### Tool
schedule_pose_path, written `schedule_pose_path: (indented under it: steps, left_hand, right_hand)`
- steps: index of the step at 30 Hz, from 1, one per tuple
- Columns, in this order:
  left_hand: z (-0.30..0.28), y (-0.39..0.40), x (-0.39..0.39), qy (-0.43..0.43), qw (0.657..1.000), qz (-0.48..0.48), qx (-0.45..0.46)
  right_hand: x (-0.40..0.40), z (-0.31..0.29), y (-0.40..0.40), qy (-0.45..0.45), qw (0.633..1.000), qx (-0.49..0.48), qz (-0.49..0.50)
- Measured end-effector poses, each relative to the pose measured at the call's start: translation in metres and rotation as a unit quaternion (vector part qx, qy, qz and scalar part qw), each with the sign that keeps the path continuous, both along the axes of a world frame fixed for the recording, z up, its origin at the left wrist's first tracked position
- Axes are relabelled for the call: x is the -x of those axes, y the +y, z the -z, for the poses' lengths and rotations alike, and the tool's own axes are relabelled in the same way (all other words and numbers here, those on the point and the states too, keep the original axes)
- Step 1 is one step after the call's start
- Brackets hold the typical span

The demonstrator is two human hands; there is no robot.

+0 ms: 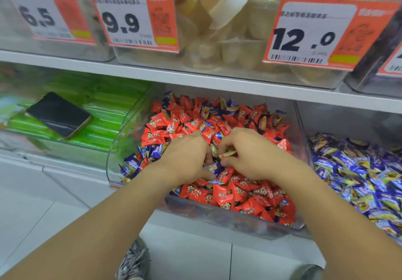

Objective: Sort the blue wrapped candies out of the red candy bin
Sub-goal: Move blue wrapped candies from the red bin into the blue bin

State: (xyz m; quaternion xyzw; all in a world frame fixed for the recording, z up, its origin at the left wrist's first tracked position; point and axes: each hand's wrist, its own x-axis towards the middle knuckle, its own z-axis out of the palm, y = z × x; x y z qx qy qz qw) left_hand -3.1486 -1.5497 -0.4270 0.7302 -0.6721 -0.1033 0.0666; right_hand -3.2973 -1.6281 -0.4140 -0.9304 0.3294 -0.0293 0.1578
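Note:
A clear plastic bin (235, 221) on the lower shelf holds a heap of red wrapped candies (226, 194) with blue wrapped candies (139, 155) mixed in, mostly at its left side and back. Both my hands are in the middle of the heap, side by side. My left hand (187, 157) has its fingers curled down around blue candies (210, 167). My right hand (250, 151) pinches a gold and blue wrapped candy (227, 153) between thumb and fingers.
The bin to the right (304, 127) is full of blue wrapped candies (356, 175). On the left, a dark phone (58, 114) lies on green packets (104, 105) in another bin. Price tags (134, 18) hang on the upper shelf bins. White floor tiles lie below.

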Motion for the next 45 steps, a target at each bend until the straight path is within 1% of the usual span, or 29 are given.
schedule_pose_path:
  steps: [6,9,12,15,16,17,20,22,23,26,28,29,31,32,34,35,37,39,41,43,45]
  left_hand:
    - [-0.007,0.002,-0.016,0.111,0.994,-0.006,0.019]
    - [-0.018,0.007,-0.021,0.162,0.985,-0.033,0.054]
    - [-0.026,0.014,-0.026,0.222,0.968,-0.065,0.095]
    - [-0.035,0.021,-0.036,0.320,0.937,-0.092,0.105]
    - [-0.038,0.025,-0.041,0.343,0.929,-0.102,0.098]
    - [-0.041,0.029,-0.046,0.360,0.923,-0.106,0.083]
    - [-0.048,0.047,-0.061,0.394,0.915,-0.087,0.006]
    - [-0.049,0.059,-0.066,0.385,0.919,-0.074,-0.043]
    - [-0.049,0.064,-0.068,0.373,0.923,-0.071,-0.060]
    - [-0.045,0.067,-0.065,0.346,0.933,-0.063,-0.080]
    - [-0.043,0.065,-0.057,0.303,0.948,-0.052,-0.086]
    - [-0.040,0.064,-0.053,0.267,0.959,-0.044,-0.089]
    - [-0.036,0.064,-0.044,0.176,0.981,-0.017,-0.085]
    - [-0.035,0.064,-0.041,0.146,0.986,-0.004,-0.082]
    - [-0.034,0.063,-0.040,0.128,0.988,0.000,-0.085]
    - [-0.034,0.061,-0.042,0.123,0.988,-0.002,-0.089]
    - [-0.033,0.059,-0.046,0.121,0.987,-0.006,-0.102]
    - [-0.031,0.057,-0.047,0.117,0.987,-0.001,-0.108]
    - [-0.029,0.054,-0.044,0.094,0.990,0.010,-0.107]
    - [-0.029,0.053,-0.042,0.076,0.991,0.028,-0.104]
    - [-0.030,0.054,-0.044,0.086,0.991,0.028,-0.094]
  right_hand:
    - [0.017,-0.011,-0.002,-0.141,0.988,-0.010,0.056]
    - [0.021,-0.016,0.001,-0.183,0.981,-0.046,0.053]
    - [0.022,-0.020,0.008,-0.201,0.972,-0.111,0.046]
    - [0.017,-0.021,0.016,-0.231,0.953,-0.183,0.066]
    - [0.013,-0.022,0.021,-0.234,0.952,-0.191,0.061]
    - [0.009,-0.022,0.026,-0.230,0.956,-0.178,0.044]
    - [-0.003,-0.016,0.045,-0.164,0.977,-0.126,-0.055]
    - [-0.009,-0.005,0.052,-0.093,0.982,-0.117,-0.112]
    - [-0.011,-0.001,0.053,-0.058,0.984,-0.115,-0.125]
    - [-0.011,0.002,0.045,0.006,0.987,-0.106,-0.118]
    - [-0.007,0.001,0.037,0.011,0.989,-0.094,-0.113]
    - [-0.005,0.000,0.032,0.002,0.990,-0.087,-0.111]
    - [-0.001,-0.005,0.025,-0.037,0.991,-0.086,-0.092]
    - [0.002,-0.007,0.021,-0.063,0.991,-0.087,-0.080]
    - [0.007,-0.012,0.013,-0.090,0.991,-0.081,-0.063]
    - [0.009,-0.013,0.011,-0.087,0.992,-0.075,-0.059]
    - [0.011,-0.012,0.009,-0.049,0.995,-0.058,-0.059]
    - [0.010,-0.006,0.012,0.013,0.998,-0.033,-0.060]
    - [0.004,-0.001,0.017,0.064,0.996,-0.005,-0.066]
    - [0.000,-0.001,0.021,0.080,0.994,-0.005,-0.069]
    - [0.000,-0.004,0.021,0.083,0.994,-0.027,-0.072]
